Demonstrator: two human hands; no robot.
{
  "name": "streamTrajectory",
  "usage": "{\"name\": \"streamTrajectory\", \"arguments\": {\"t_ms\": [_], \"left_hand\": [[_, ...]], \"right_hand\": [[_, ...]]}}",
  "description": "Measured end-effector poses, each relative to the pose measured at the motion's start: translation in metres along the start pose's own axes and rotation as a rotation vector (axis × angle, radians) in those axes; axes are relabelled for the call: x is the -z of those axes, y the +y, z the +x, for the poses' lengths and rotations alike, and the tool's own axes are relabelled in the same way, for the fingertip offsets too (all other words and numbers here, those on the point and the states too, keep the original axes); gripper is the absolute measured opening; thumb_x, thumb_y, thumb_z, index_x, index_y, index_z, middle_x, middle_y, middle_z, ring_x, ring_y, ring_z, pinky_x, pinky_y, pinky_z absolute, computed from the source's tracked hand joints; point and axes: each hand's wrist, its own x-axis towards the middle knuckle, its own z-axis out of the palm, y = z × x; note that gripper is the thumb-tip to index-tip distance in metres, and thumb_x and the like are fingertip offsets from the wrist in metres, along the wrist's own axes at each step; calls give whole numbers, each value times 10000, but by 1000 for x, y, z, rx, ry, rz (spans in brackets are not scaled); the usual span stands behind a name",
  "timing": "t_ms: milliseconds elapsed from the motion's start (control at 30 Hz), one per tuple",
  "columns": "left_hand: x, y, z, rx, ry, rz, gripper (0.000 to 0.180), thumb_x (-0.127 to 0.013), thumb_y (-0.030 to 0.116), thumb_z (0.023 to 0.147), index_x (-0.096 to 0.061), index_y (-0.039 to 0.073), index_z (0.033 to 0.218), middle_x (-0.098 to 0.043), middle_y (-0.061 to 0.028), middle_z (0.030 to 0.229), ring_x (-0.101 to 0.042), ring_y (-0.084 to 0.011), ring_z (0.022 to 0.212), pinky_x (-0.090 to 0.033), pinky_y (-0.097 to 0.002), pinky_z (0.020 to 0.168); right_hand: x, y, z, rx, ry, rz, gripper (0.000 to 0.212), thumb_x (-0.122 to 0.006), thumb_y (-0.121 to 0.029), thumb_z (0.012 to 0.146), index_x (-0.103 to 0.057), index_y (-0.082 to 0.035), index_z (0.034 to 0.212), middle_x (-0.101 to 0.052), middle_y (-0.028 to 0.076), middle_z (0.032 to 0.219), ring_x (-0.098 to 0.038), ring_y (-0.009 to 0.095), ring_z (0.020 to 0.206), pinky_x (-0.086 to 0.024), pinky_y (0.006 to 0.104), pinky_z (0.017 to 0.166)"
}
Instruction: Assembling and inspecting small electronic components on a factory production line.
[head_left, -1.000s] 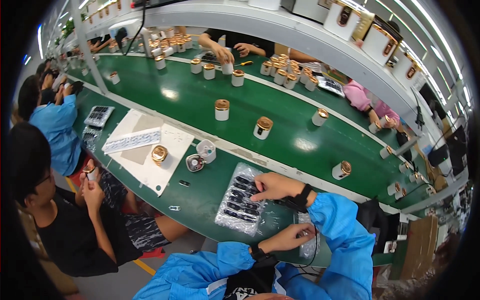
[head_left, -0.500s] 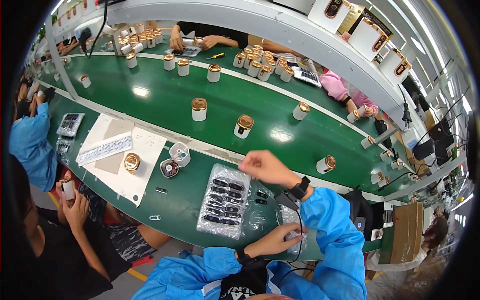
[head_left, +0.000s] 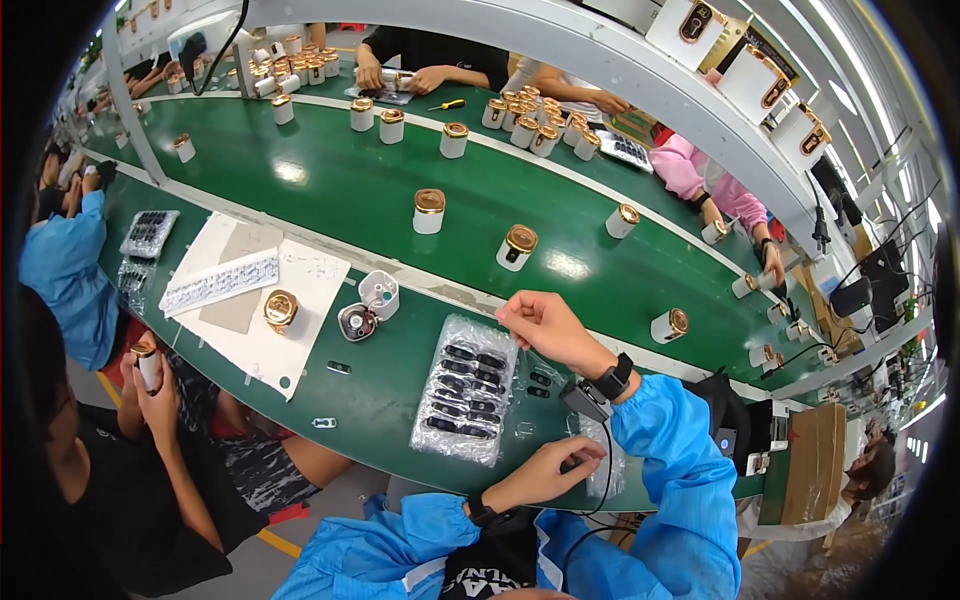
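Observation:
A clear bubble-wrap sheet [head_left: 428, 425] with rows of small black glossy oval parts [head_left: 452, 395] lies on the green bench before me. My right hand [head_left: 552, 328] hovers at its far right corner, thumb and forefinger pinched; whatever is between them cannot be made out. Lower down, my left hand [head_left: 540, 474] is held over the bench right of the sheet, its fingers loosely bent and apart, with nothing visible in it. Two loose black parts [head_left: 539, 385] lie between the sheet and my right wrist. Beside my left fingertips is a crumpled clear plastic bag [head_left: 607, 474].
A dark cabled device [head_left: 585, 400] sits near my right wrist. Left are an opened white housing [head_left: 380, 290], white paper [head_left: 300, 345] and a gold-topped unit [head_left: 281, 310]. White-and-gold units stand on the green conveyor [head_left: 340, 190]. A co-worker [head_left: 140, 460] sits at left.
The view has shifted, so the bench appears farther right. My left hand has drawn slightly away from the plastic bag. My right hand stays by the sheet's corner. A pink-sleeved co-worker's hand has reached farther right.

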Motion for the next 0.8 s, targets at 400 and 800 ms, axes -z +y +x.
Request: {"name": "streamTrajectory", "arguments": {"t_ms": [400,800], "left_hand": [[3,-14,-10,-4,53,93,265,-697,166,1040,-676,-29,1219,-752,-120,1098,-737,-201,998,-570,-338,897],[4,-13,-10,-26,65,149,307,-706,225,1044,-675,-32,1208,-758,-142,1037,-733,-230,941,-559,-357,833]], "right_hand": [[-53,19,-21,235,-259,-437,267,-790,-285,978,-659,-53,983,-646,29,833,-620,159,731,-491,329,639],[-64,9,-16,225,-319,-782,361,-828,-364,900,-596,-94,960,-642,130,962,-653,374,964,-500,478,781]]}}
